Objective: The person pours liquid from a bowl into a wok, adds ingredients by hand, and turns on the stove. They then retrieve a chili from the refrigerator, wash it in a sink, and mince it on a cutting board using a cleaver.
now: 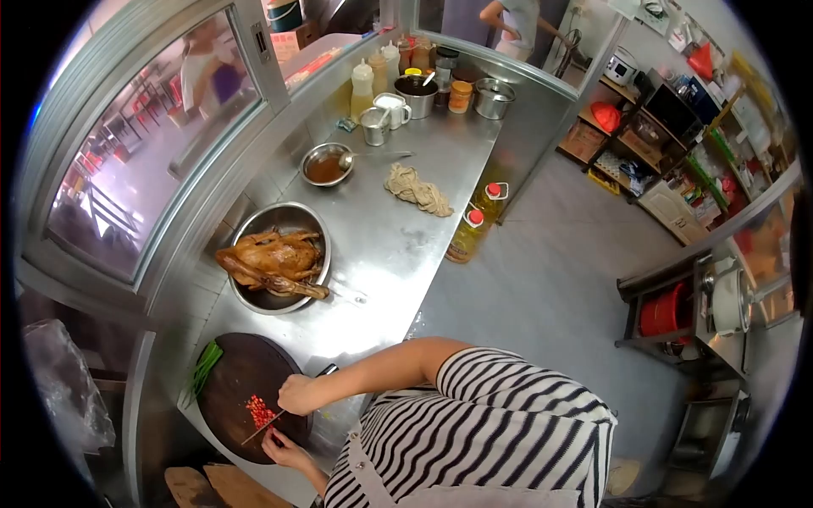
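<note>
In the head view my right hand (301, 394) is closed around a knife, its thin blade (261, 429) edge-on above a round dark chopping board (224, 402). My left hand (286, 450) is at the board's near edge, fingertips pinched on red chilli beside the blade. Against the blade's other side lies a small heap of chopped red chilli (258, 409). Green stalks (206, 366), perhaps spring onion, rest on the board's far left edge. Beyond the board, a whole browned bird (275, 261) sits in a steel bowl (324, 233).
A small bowl of brown sauce (325, 169) with a ladle, a crumpled cloth (417, 190), steel pots (494, 100) and squeeze bottles (362, 89) stand along the steel counter (373, 254). Oil bottles (468, 237) stand by its right edge. Another person (518, 25) is behind the glass.
</note>
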Motion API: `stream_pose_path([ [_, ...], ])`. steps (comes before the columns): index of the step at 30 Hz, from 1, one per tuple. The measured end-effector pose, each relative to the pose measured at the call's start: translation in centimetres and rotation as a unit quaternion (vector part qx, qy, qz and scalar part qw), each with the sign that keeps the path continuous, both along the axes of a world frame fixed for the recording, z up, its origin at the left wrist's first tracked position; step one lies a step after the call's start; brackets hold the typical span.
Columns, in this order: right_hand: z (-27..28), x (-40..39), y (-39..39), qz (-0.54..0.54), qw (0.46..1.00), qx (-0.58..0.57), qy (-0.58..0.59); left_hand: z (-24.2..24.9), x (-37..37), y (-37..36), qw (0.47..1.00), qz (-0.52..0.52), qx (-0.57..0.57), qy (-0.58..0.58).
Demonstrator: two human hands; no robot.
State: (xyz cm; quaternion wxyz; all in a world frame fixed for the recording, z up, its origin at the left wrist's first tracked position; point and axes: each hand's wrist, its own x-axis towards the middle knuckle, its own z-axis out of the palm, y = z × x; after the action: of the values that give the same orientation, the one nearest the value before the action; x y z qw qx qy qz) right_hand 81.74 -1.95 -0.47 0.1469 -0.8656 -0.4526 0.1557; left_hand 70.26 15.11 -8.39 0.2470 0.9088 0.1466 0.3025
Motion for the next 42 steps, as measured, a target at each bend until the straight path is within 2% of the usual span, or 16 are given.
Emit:
stream_pose_path([
  [8,0.9,0.2,-0.3,0.000,1.000,-0.020,0.005,0.0,0.1,0.0,1.000,-0.002,0.025,-0.015],
  [16,0.9,0.5,-0.2,0.014,0.999,-0.041,0.012,0.6,0.1,-0.6,1.000,0.007,-0.004,-0.018],
  [42,-0.5,-0.8,-0.2,0.018,0.999,0.014,-0.031,-0.7,0.4,0.3,0.999,0.002,-0.001,-0.049],
])
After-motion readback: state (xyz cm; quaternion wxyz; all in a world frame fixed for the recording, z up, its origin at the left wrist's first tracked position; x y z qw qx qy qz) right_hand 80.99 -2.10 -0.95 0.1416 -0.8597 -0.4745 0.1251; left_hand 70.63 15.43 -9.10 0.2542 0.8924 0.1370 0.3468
